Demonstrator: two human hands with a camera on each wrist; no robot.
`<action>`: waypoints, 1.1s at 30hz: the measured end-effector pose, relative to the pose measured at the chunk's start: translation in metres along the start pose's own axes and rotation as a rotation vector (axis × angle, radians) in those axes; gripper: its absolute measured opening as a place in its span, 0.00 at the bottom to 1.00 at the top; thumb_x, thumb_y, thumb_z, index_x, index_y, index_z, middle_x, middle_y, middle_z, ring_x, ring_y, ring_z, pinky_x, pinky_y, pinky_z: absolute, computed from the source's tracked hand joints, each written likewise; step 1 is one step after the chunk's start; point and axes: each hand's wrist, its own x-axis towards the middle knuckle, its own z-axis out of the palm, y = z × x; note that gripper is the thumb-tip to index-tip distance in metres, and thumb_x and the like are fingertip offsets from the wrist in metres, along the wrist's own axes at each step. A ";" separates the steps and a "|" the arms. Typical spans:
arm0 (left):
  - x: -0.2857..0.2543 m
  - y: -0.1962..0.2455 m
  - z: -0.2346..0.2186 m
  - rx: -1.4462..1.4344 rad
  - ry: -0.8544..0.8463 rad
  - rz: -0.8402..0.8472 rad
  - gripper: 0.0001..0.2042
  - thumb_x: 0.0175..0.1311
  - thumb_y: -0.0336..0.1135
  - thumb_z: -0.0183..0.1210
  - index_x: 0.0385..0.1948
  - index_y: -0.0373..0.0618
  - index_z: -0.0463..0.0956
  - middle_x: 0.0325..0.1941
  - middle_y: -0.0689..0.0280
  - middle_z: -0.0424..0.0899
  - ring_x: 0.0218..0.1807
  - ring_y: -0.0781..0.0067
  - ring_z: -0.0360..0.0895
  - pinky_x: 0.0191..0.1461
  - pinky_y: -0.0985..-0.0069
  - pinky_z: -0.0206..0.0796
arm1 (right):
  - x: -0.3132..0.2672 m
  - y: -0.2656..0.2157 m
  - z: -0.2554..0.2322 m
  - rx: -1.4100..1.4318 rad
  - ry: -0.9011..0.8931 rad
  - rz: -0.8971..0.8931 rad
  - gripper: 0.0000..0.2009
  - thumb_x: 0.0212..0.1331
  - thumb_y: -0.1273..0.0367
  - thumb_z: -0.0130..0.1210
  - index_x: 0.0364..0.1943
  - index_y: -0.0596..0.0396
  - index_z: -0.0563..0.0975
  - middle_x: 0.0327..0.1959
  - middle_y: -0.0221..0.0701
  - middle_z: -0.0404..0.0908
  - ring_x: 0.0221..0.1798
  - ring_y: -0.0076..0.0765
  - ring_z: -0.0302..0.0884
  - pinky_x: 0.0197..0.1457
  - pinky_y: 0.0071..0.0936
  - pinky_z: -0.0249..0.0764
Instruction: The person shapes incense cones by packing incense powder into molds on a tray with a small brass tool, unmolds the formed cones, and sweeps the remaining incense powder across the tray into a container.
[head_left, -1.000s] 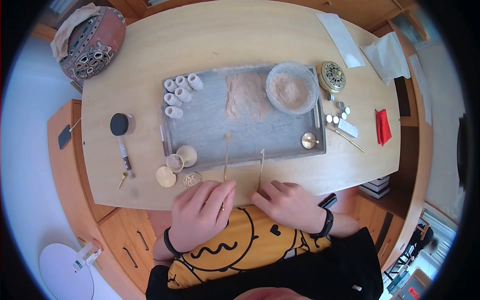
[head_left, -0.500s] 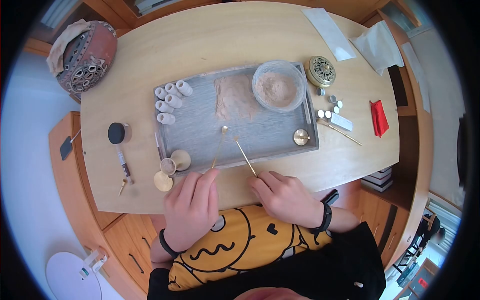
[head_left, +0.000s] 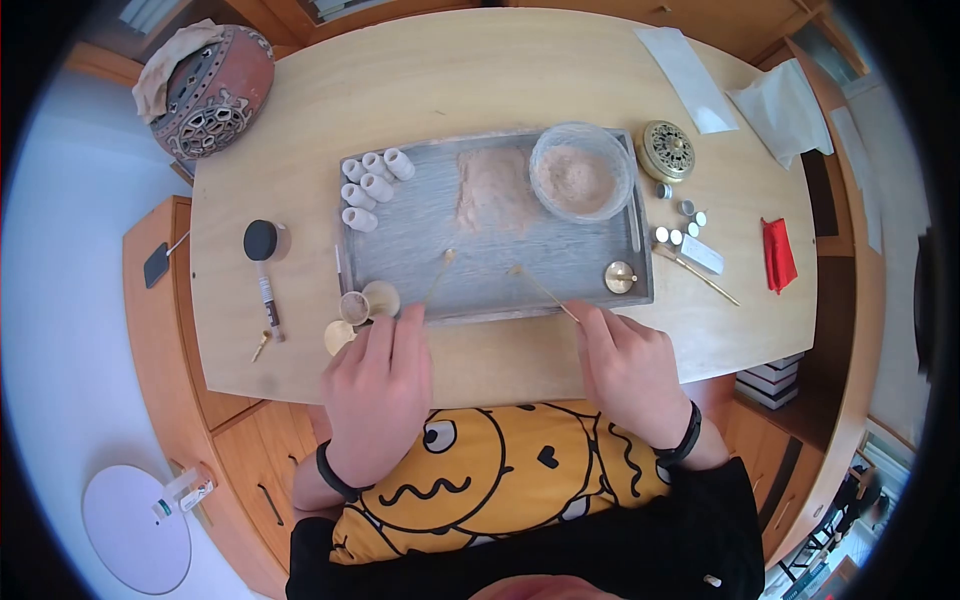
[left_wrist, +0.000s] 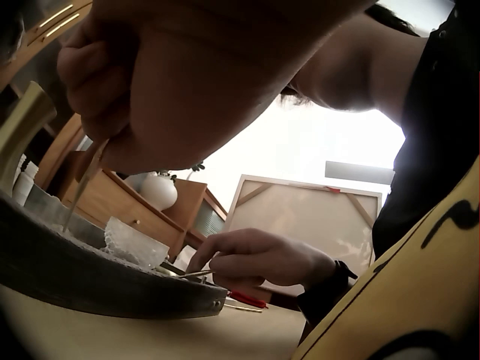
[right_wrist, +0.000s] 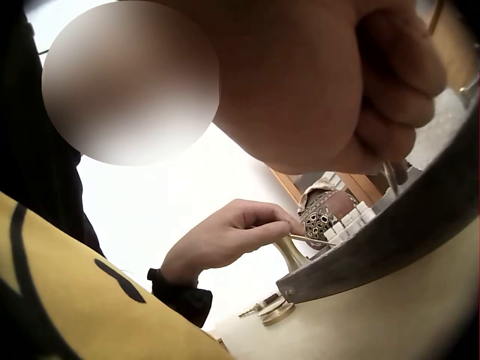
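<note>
My left hand (head_left: 378, 395) pinches a slim brass spoon (head_left: 437, 276), its small tip low over the grey wooden tray (head_left: 410, 245). To the right, my right hand (head_left: 635, 375) pinches a second thin brass tool (head_left: 544, 289). This one slants up to the left, and its little tip overlaps the bare front of the tray. Behind both tips lies a patch of beige powder (head_left: 490, 185). A glass bowl (head_left: 624, 165) with more powder sits at the tray's back right. In the left wrist view, a brass flared vessel (left_wrist: 26, 124) stands close to the left hand.
Several small white jars (head_left: 377, 188) cluster at the tray's back left. A powder-filled cup (head_left: 354, 307) and brass disc (head_left: 338, 336) lie by my left hand. On the tray's right is a small brass dish (head_left: 619, 277); beyond it, a brush (head_left: 705, 276) and pierced brass burner (head_left: 666, 151).
My hands have drawn apart and reached forward. The right hand has moved right, and its tool has swung from nearly upright to slanting left. The left hand still holds the spoon.
</note>
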 end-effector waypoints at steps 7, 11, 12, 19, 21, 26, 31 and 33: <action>-0.001 0.003 0.004 -0.070 -0.015 -0.109 0.08 0.65 0.28 0.60 0.44 0.43 0.80 0.30 0.62 0.80 0.27 0.59 0.79 0.30 0.67 0.70 | 0.013 0.000 0.006 -0.106 0.041 -0.026 0.13 0.50 0.77 0.55 0.43 0.61 0.74 0.27 0.32 0.73 0.26 0.34 0.81 0.22 0.29 0.76; -0.001 -0.002 0.009 -0.098 0.004 -0.118 0.08 0.66 0.28 0.60 0.44 0.42 0.80 0.30 0.61 0.79 0.27 0.58 0.78 0.30 0.67 0.70 | 0.019 0.000 0.001 -0.135 0.066 0.009 0.09 0.50 0.77 0.56 0.36 0.57 0.73 0.25 0.31 0.72 0.24 0.32 0.80 0.21 0.29 0.75; 0.000 -0.003 0.009 -0.099 -0.009 -0.123 0.08 0.66 0.28 0.60 0.45 0.42 0.80 0.31 0.61 0.79 0.27 0.57 0.78 0.30 0.66 0.70 | 0.019 0.002 0.001 -0.147 0.048 0.015 0.08 0.50 0.77 0.56 0.35 0.56 0.72 0.25 0.30 0.72 0.23 0.32 0.79 0.21 0.29 0.74; 0.005 -0.007 0.003 -0.081 -0.009 -0.023 0.15 0.63 0.28 0.61 0.51 0.41 0.77 0.26 0.67 0.72 0.26 0.72 0.74 0.28 0.75 0.68 | 0.031 0.002 -0.006 -0.043 0.096 0.066 0.06 0.59 0.76 0.60 0.38 0.54 0.78 0.24 0.32 0.79 0.23 0.41 0.80 0.23 0.34 0.73; 0.003 -0.008 0.008 -0.098 -0.016 -0.015 0.17 0.60 0.27 0.61 0.52 0.40 0.77 0.26 0.68 0.72 0.25 0.72 0.74 0.28 0.76 0.68 | 0.032 0.001 -0.006 -0.009 0.105 0.085 0.06 0.59 0.76 0.60 0.40 0.55 0.77 0.23 0.34 0.80 0.23 0.43 0.80 0.24 0.36 0.72; 0.001 -0.006 0.013 -0.245 -0.040 -0.026 0.17 0.58 0.23 0.61 0.51 0.41 0.78 0.25 0.64 0.76 0.22 0.64 0.75 0.25 0.71 0.66 | 0.031 -0.008 0.004 0.044 0.012 0.135 0.12 0.60 0.78 0.58 0.48 0.55 0.76 0.22 0.37 0.79 0.22 0.46 0.79 0.24 0.38 0.73; -0.004 0.002 0.023 -0.412 -0.002 0.059 0.15 0.52 0.21 0.61 0.44 0.41 0.81 0.25 0.66 0.78 0.22 0.68 0.77 0.25 0.73 0.69 | 0.027 -0.018 0.008 0.122 0.020 0.128 0.17 0.60 0.80 0.55 0.54 0.57 0.75 0.20 0.38 0.78 0.21 0.47 0.79 0.25 0.40 0.73; -0.005 0.004 0.027 -0.452 0.026 0.075 0.15 0.50 0.22 0.62 0.42 0.41 0.80 0.25 0.67 0.77 0.23 0.70 0.77 0.25 0.74 0.68 | 0.025 -0.019 0.007 0.195 -0.045 0.059 0.16 0.59 0.80 0.54 0.53 0.59 0.74 0.20 0.38 0.78 0.21 0.47 0.78 0.24 0.41 0.72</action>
